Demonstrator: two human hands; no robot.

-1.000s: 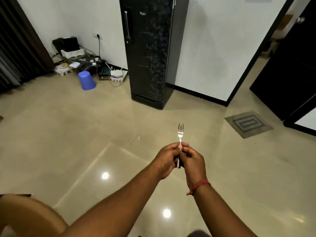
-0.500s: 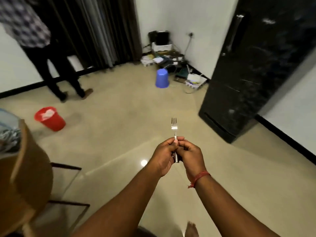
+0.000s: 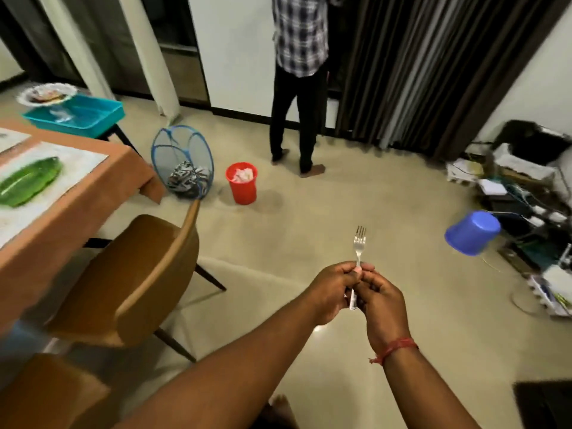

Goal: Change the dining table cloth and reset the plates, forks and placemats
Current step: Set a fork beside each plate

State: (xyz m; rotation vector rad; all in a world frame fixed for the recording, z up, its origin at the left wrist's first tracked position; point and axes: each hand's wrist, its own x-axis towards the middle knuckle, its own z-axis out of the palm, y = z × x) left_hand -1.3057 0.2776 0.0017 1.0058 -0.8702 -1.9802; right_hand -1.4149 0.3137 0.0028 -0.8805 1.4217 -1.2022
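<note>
Table (image 3: 71,193), far left, is covered by an orange cloth (image 3: 93,181); a placemat (image 3: 77,164) and green plate (image 3: 29,182) are laid on it. A chair (image 3: 130,280) is set between table and hands. A person (image 3: 298,88) is seen standing by the curtain. Mesh basket (image 3: 182,164), red bin (image 3: 242,183) and blue bucket (image 3: 472,233) are noted on the floor. Fork (image 3: 359,246) is held upright over bare floor, handle pinched by left hand (image 3: 332,292) and right hand (image 3: 382,300) together.
</note>
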